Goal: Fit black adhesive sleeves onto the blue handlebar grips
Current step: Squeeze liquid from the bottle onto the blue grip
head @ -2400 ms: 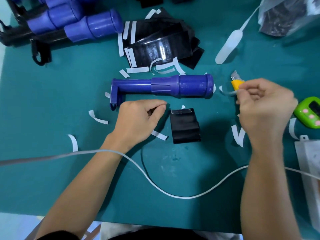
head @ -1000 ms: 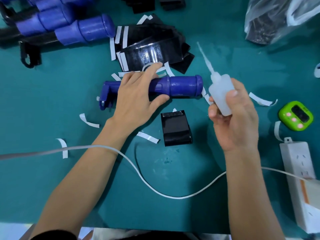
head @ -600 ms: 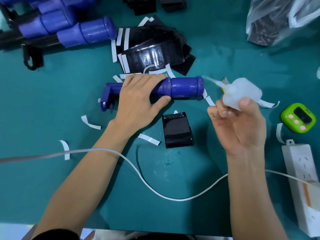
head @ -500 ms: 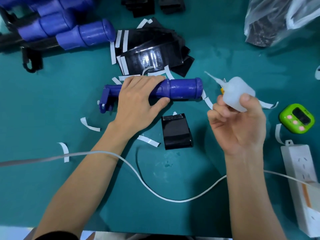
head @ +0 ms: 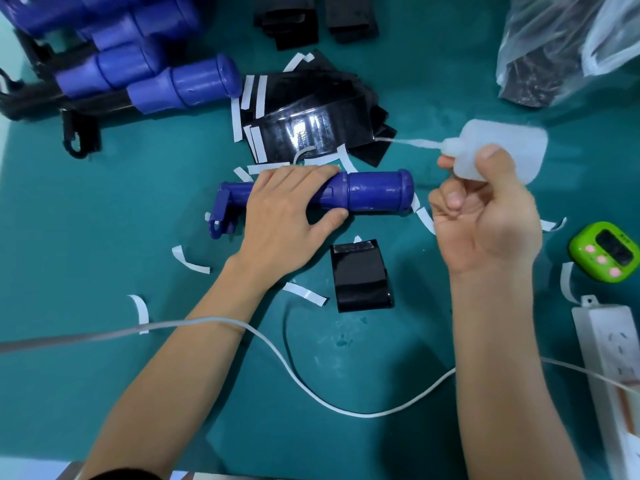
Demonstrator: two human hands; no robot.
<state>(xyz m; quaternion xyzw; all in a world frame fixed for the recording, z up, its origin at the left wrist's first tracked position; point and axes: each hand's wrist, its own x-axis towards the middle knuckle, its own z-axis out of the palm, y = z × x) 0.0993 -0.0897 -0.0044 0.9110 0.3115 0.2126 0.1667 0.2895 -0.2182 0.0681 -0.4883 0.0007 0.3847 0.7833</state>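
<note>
A blue handlebar grip (head: 377, 194) lies across the middle of the green table, thick end to the right. My left hand (head: 287, 216) grips its narrow shaft, thumb curled under. My right hand (head: 485, 220) holds a white squeeze bottle (head: 498, 150) just right of the grip's thick end, its thin nozzle pointing left above the grip. A folded black adhesive sleeve (head: 360, 277) lies flat on the table just below the grip, touched by neither hand.
More blue grips (head: 180, 86) are stacked at the back left. A pile of black sleeves (head: 311, 129) lies behind the grip, with white backing strips (head: 304, 294) scattered around. A green timer (head: 604, 251), a white power strip (head: 609, 348), its cable (head: 311, 393) and a plastic bag (head: 568, 46) are here.
My right hand picked up the squeeze bottle and tipped it until its nozzle points left. My left hand moved onto the grip's shaft and holds it.
</note>
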